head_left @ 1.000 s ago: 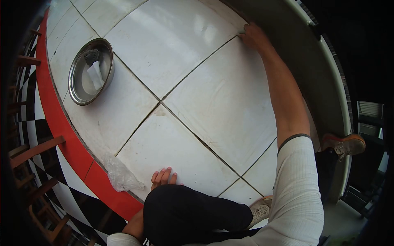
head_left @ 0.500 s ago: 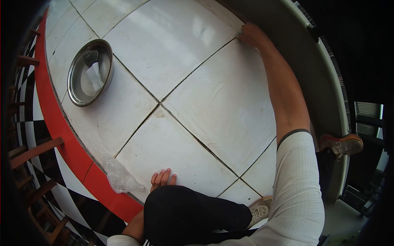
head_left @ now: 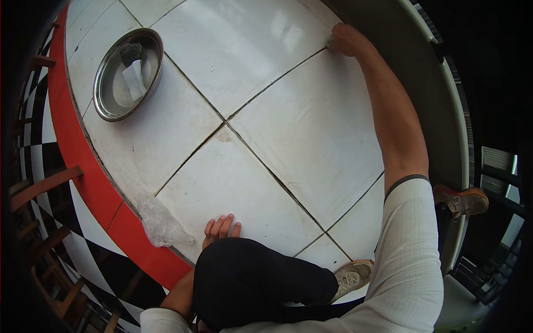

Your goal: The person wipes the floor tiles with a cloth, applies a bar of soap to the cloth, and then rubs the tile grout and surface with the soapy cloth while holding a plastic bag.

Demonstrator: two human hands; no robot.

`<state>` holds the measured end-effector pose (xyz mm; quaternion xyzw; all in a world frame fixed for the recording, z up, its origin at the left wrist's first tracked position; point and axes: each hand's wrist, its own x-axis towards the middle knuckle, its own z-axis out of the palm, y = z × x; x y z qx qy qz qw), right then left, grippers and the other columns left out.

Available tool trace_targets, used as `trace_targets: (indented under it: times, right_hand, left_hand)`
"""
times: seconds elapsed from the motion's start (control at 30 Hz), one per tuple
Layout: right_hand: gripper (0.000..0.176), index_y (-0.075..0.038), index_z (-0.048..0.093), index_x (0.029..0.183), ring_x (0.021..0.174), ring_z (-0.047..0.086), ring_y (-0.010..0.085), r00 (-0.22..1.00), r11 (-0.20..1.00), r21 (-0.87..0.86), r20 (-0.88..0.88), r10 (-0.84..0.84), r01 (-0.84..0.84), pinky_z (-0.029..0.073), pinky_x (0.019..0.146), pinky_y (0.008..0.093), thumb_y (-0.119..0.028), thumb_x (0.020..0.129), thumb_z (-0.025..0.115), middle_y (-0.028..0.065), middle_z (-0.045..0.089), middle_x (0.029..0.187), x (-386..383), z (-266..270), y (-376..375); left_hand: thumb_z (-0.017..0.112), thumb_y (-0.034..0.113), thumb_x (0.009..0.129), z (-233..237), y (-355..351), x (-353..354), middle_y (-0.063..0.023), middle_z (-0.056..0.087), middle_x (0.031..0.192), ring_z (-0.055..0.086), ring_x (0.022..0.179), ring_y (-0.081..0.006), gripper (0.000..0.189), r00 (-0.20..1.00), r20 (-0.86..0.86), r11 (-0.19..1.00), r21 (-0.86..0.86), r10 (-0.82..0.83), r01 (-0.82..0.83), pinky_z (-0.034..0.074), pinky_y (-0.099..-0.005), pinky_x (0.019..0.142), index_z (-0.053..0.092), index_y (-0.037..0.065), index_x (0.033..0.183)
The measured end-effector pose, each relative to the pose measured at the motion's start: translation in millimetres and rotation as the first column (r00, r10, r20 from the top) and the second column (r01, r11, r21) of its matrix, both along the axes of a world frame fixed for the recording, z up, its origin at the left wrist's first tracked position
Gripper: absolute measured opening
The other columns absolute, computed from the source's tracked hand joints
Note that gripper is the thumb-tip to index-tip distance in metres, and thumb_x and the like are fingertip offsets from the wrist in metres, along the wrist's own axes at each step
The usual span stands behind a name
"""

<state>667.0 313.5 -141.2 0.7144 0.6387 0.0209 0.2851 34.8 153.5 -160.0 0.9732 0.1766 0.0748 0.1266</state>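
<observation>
My right hand (head_left: 347, 40) reaches out to the far end of a grout line, where the white tile floor (head_left: 294, 139) meets a dark upright side. Its fingers are curled closed against the tile. Whatever they hold, if anything, is hidden. Beside my bent knee, my left hand (head_left: 220, 228) rests on the tile with its fingers stretched out and nothing in them. A crumpled clear plastic bag (head_left: 161, 222) lies left of it. Farther off stands a steel basin (head_left: 100, 97) containing a dark grey scouring pad (head_left: 130, 54) and a white piece (head_left: 134, 79) that looks like cloth.
A red border strip (head_left: 72, 133) edges the tiles on the left, with black-and-white checkered flooring and brown wooden furniture (head_left: 47, 186) beyond. A dark raised side (head_left: 427, 100) curves along the right. A brown shoe (head_left: 463, 202) shows past my right arm.
The view has tilted a little, so the tiles and basin sit higher in the picture. My right hand stays near the same grout line, and my left hand remains on the tile.
</observation>
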Motion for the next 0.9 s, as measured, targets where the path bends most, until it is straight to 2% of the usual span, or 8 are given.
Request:
trace_targets:
  times: [0.17,0.27,0.37,0.5,0.57,0.67,0.77,0.9]
  right_hand:
    - [0.039,0.006,0.07,0.089,0.096,0.068,0.037,0.946,0.967,0.013,-0.214,-0.244,0.253,0.054,0.083,0.0463,-0.033,0.087,0.071,0.0249,0.069,0.099,-20.0,26.7,1.8]
    - [0.023,0.003,0.073,0.079,0.084,0.071,0.0373,0.987,0.986,0.153,-0.159,-0.037,0.062,0.057,0.072,0.0465,-0.02,0.082,0.068,0.0216,0.071,0.087,-28.9,15.6,1.0]
    - [0.025,0.005,0.073,0.081,0.085,0.071,0.0377,0.933,0.958,-0.012,-0.222,-0.283,0.288,0.057,0.072,0.0464,-0.02,0.081,0.069,0.0213,0.072,0.091,-53.0,47.6,3.6]
    - [0.026,0.006,0.073,0.083,0.087,0.07,0.039,0.995,0.996,0.076,-0.084,0.062,-0.055,0.057,0.076,0.0463,-0.019,0.08,0.07,0.0223,0.072,0.093,-18.1,0.8,4.1]
    - [0.027,0.006,0.073,0.085,0.089,0.07,0.0397,0.969,0.98,0.191,-0.246,-0.004,0.053,0.056,0.079,0.0465,-0.019,0.08,0.07,0.0229,0.072,0.093,-51.3,23.6,-2.4]
    - [0.029,0.007,0.072,0.088,0.091,0.069,0.041,0.915,0.952,0.059,-0.301,-0.27,0.3,0.055,0.083,0.0472,-0.021,0.081,0.07,0.0249,0.071,0.094,-46.2,32.9,3.3]
    - [0.032,0.008,0.071,0.091,0.092,0.069,0.0411,0.959,0.98,0.139,-0.264,-0.104,0.144,0.055,0.084,0.0473,-0.022,0.081,0.07,0.0259,0.071,0.093,-73.8,35.6,0.3]
    - [0.039,0.007,0.07,0.095,0.093,0.067,0.0419,0.947,0.975,0.1,-0.277,-0.165,0.199,0.053,0.082,0.0494,-0.031,0.086,0.073,0.0255,0.069,0.094,-68.6,34.9,-2.2]
  left_hand:
    - [0.057,0.033,0.099,4.8,0.4,3.8,-0.0171,0.055,0.135,0.048,0.128,-0.0288,0.037,1.0,0.009,1.0,-0.021,0.011,-0.011,0.033,-0.0468,0.111,0.056,0.007,0.125]
    - [0.057,0.032,0.099,4.7,0.8,1.1,-0.0168,0.054,0.136,0.048,0.128,-0.0287,0.036,1.0,0.009,1.0,-0.018,0.006,-0.006,0.033,-0.0469,0.111,0.056,0.007,0.125]
    - [0.057,0.032,0.099,2.2,-1.1,0.5,-0.0161,0.054,0.136,0.047,0.129,-0.0281,0.036,1.0,-0.002,1.0,-0.014,0.004,-0.004,0.032,-0.047,0.112,0.056,0.007,0.125]
    - [0.057,0.032,0.099,2.4,3.0,-0.7,-0.0149,0.054,0.137,0.047,0.13,-0.0269,0.035,1.0,0.006,1.0,-0.009,0.002,-0.001,0.032,-0.0467,0.112,0.056,0.008,0.125]
    - [0.057,0.032,0.099,0.2,2.1,1.9,-0.0146,0.054,0.137,0.046,0.131,-0.0266,0.035,1.0,0.016,1.0,-0.01,0.009,-0.009,0.032,-0.0463,0.112,0.056,0.009,0.125]
    - [0.058,0.032,0.099,1.5,3.7,0.3,-0.0144,0.054,0.137,0.046,0.132,-0.0263,0.035,1.0,0.017,1.0,-0.014,-0.001,0.002,0.031,-0.0458,0.113,0.056,0.009,0.125]
    - [0.059,0.032,0.098,-1.3,5.6,-0.7,-0.014,0.054,0.137,0.046,0.132,-0.0258,0.035,1.0,0.026,1.0,0.002,-0.004,0.004,0.03,-0.0453,0.113,0.056,0.01,0.125]
    - [0.059,0.031,0.097,1.5,3.4,-0.2,-0.0133,0.055,0.138,0.046,0.132,-0.0254,0.035,0.999,0.034,1.0,-0.025,0.0,0.001,0.03,-0.0449,0.113,0.056,0.01,0.125]
